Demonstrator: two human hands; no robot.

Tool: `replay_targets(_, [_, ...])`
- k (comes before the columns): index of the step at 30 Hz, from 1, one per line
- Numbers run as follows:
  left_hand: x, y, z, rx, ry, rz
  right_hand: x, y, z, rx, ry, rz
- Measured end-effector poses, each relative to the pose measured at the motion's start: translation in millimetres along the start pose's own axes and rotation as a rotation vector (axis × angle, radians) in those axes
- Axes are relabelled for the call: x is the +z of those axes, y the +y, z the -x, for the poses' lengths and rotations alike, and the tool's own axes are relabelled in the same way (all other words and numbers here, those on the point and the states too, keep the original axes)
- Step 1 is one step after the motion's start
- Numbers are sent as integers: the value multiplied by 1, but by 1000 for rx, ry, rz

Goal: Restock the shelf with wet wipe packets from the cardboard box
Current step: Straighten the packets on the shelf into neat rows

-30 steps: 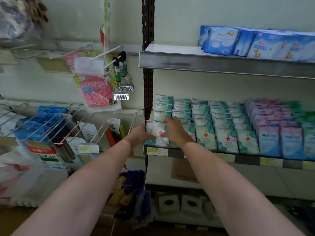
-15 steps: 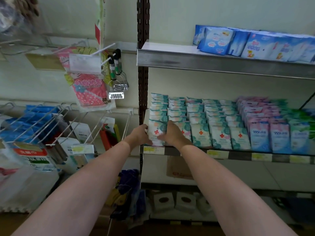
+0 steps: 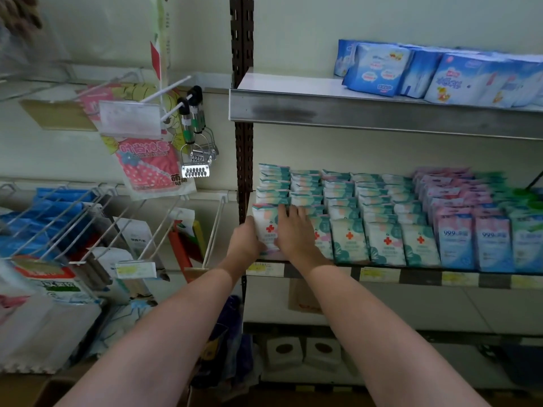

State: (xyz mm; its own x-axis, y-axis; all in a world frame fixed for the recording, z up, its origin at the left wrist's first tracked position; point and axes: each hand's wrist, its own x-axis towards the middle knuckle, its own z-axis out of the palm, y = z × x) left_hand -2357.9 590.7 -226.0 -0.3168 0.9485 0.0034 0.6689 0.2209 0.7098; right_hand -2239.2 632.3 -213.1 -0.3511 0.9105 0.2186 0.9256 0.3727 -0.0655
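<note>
A white and teal wet wipe packet [image 3: 265, 223] with a red cross stands upright at the front of the leftmost row on the middle shelf [image 3: 411, 278]. My left hand [image 3: 243, 245] grips its left edge. My right hand [image 3: 295, 234] presses flat against its front and right side, fingers straight and pointing up. Matching packets [image 3: 349, 243] fill the rows beside and behind it. A strip of brown cardboard [image 3: 20, 390] shows at the bottom left corner; whether it is the box I cannot tell.
Blue and pink packets [image 3: 454, 242] fill the shelf's right part. The upper metal shelf [image 3: 352, 118] holds blue packs. A brown upright post [image 3: 243, 160] borders the left. Wire racks [image 3: 88, 207] and hanging hooks with peelers [image 3: 195, 160] stick out at left.
The packet was tilted between both hands at the row's front; now it stands upright against the row. My right hand has slid flat onto its front.
</note>
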Motion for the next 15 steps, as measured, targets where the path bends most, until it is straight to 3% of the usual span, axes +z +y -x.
replay_targets(15, [6,5,-47,-32,2,-105,2,3,-38,-74,44,145])
